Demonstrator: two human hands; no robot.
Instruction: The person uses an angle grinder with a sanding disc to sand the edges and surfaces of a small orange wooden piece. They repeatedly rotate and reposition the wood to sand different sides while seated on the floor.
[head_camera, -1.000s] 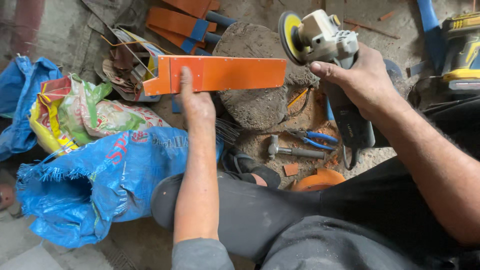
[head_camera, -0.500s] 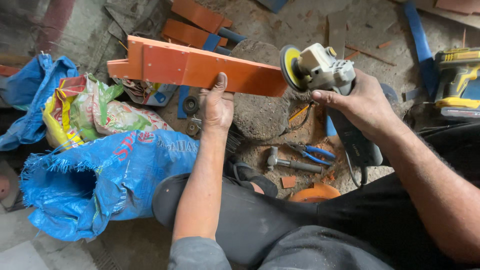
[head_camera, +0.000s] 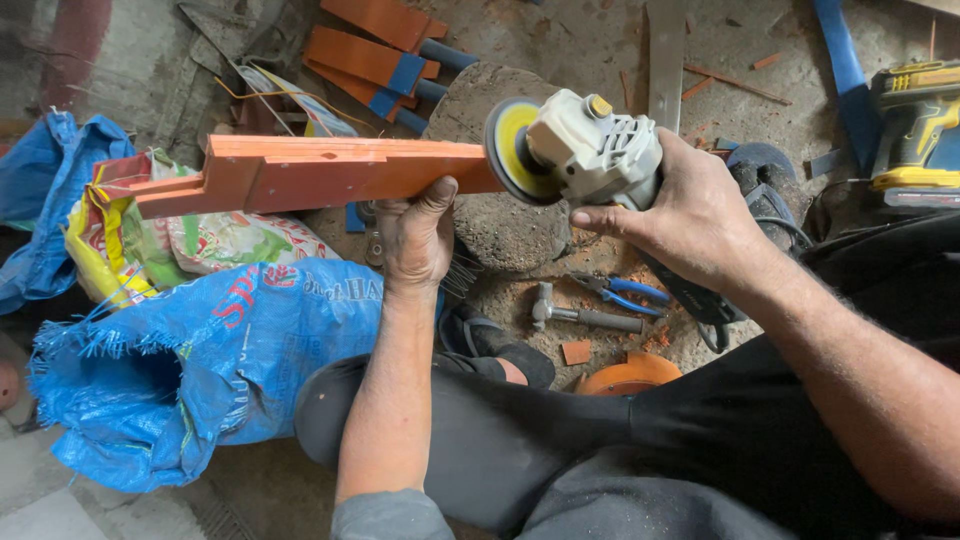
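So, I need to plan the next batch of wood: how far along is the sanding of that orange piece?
Done: other orange pieces lie stacked on the floor beyond, though their finish can't be judged. In hand: the left hand holds the orange wooden piece level, and the right hand sets the angle grinder with its yellow disc at the piece's end. Left: its long faces look untouched; the hammer and pliers lie unused.

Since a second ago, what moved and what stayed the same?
The orange wooden piece went from flat over the stump, to tilted, then back to level, its end now meeting the yellow disc of the angle grinder. The left hand kept gripping the wood from underneath, and the right hand kept holding the grinder. The hammer, blue pliers and blue sack stayed put.
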